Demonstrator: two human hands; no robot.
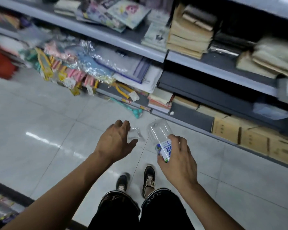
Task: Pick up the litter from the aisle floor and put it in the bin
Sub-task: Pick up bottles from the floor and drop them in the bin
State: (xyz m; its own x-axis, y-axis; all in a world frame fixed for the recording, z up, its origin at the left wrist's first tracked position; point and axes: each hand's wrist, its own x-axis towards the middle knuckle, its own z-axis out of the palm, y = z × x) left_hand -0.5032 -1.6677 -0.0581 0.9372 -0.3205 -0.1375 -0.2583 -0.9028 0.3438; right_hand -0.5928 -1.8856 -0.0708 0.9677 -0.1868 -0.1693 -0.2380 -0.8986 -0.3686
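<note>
Here, motion blur smears the shelves, and a clear wrapper is half hidden behind the left hand, which reaches with fingers spread, grasping nothing. Pale glossy floor tiles line the aisle. The right hand grips an empty clear bottle by its blue-and-white label.

Stocked shelves (paper goods), cardboard boxes.
</note>
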